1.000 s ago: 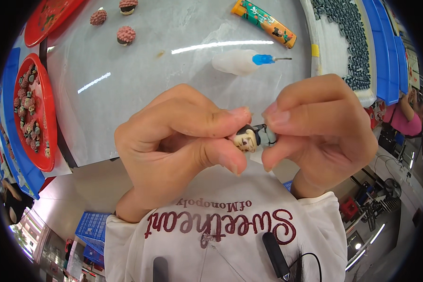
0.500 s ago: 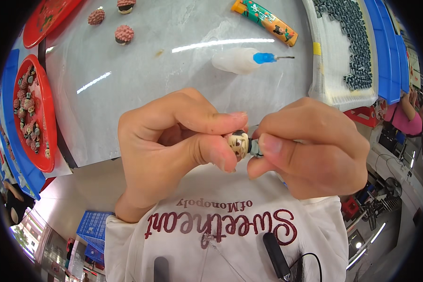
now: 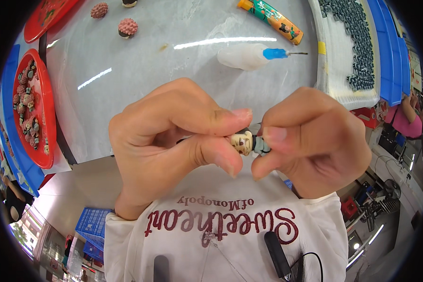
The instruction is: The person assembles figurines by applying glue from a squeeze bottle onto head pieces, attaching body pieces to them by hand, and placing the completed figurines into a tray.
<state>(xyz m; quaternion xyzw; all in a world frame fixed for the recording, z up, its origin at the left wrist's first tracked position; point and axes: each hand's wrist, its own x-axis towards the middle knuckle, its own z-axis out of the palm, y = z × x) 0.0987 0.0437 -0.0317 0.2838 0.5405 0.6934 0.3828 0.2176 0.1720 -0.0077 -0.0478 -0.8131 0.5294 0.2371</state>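
Between my two hands is a small toy figure [image 3: 242, 144] with a pale painted face, dark hair and a grey-green body, lying sideways. The thumb and forefinger of my left hand [image 3: 169, 127] pinch its head. My right hand [image 3: 317, 141] grips the body between thumb and fingers. Part of the figure is hidden by my fingertips. Beyond my hands, a white squeeze bottle [image 3: 242, 57] with a blue needle tip lies on the grey table [image 3: 141, 89].
Pink knobbly pieces [image 3: 128, 27] sit at the far left. A red plate [image 3: 49, 108] of figures stands left. An orange and green tube [image 3: 272, 21] lies at the far right, beside a white tray [image 3: 333, 70] holding many small dark grey parts [image 3: 362, 56]. Blue bins [image 3: 390, 56] stand further right.
My right thumb and fingers have spread slightly along the figure's body, so more of it shows. Both hands sit a little higher in view, and the table things have shifted slightly.
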